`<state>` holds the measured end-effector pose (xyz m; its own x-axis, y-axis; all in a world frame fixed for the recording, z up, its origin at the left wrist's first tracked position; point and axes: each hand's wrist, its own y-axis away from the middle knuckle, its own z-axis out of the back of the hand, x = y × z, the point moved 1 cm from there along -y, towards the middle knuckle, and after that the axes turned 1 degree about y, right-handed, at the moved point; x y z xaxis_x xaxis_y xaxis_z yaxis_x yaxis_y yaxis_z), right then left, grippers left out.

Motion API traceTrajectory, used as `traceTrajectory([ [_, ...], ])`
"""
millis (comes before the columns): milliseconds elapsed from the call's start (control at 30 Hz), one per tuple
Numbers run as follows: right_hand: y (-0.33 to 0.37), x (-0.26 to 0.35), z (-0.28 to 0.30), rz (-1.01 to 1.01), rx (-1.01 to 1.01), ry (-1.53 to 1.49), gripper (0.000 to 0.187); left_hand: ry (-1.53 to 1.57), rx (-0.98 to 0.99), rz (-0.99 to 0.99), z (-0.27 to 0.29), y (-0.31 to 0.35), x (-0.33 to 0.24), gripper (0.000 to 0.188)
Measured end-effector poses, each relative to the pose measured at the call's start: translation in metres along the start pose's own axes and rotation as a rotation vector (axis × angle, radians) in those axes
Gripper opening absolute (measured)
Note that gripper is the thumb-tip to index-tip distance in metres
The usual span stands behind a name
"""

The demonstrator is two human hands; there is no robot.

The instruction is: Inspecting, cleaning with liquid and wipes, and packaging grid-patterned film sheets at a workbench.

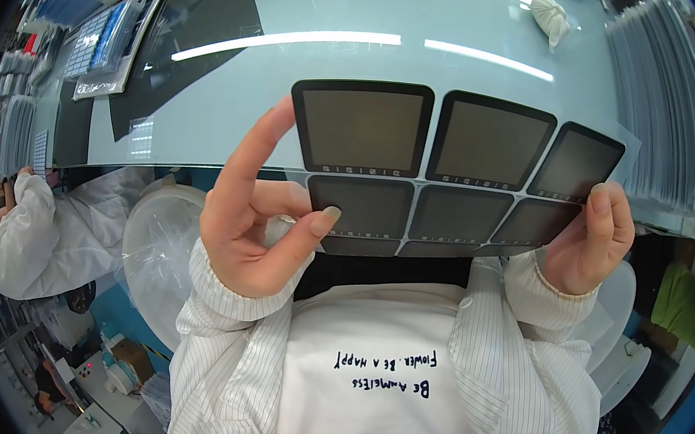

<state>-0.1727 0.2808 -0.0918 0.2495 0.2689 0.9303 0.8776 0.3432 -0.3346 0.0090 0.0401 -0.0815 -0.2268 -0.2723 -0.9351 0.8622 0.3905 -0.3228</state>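
Note:
Between my two hands I hold up a sheet of dark, black-bordered panels (365,130) laid out in rows, with thin pale gaps between the panels. Small light marks run along the lower border of each panel. My left hand (259,216) grips the sheet's left side, its thumb on the front of a lower panel and its index finger stretched up along the edge. At the right edge, my right hand (589,238) pinches the sheet between thumb and curled fingers. The sheet tilts toward me above the table's near edge, and its lowest row is partly cut from view.
The glossy pale table (339,55) reflects ceiling lights. Tall stacks of clear sheets (672,107) stand at its right; wrapped packs (108,39) lie at the left. A knotted white bag (549,20) sits at the back. Beside me is a plastic-lined bin (159,252). Other people work on both sides.

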Motion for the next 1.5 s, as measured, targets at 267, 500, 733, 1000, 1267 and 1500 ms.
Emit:
traceTrajectory([
  [267,0.0,0.001,-0.007,-0.006,0.012,0.002,0.013,-0.013,-0.119,-0.046,0.005,-0.004,0.004,0.069],
  [500,-0.004,0.011,-0.022,0.039,0.038,0.091,0.016,0.024,-0.167,-0.103,0.013,-0.005,0.007,0.064],
  [733,-0.001,0.014,-0.027,-0.013,0.12,0.146,0.015,-0.034,-0.249,-0.064,0.016,-0.005,0.007,0.063],
  [1000,0.0,0.01,-0.035,0.039,0.048,0.109,0.023,0.037,-0.277,-0.076,0.021,-0.004,0.007,0.062],
  [1267,-0.001,0.01,-0.042,0.0,0.061,0.042,0.032,0.001,-0.312,-0.075,0.022,-0.006,0.011,0.058],
  [1500,-0.004,0.007,-0.051,-0.03,0.012,-0.021,0.035,0.015,-0.334,-0.083,0.023,-0.009,0.017,0.054],
])
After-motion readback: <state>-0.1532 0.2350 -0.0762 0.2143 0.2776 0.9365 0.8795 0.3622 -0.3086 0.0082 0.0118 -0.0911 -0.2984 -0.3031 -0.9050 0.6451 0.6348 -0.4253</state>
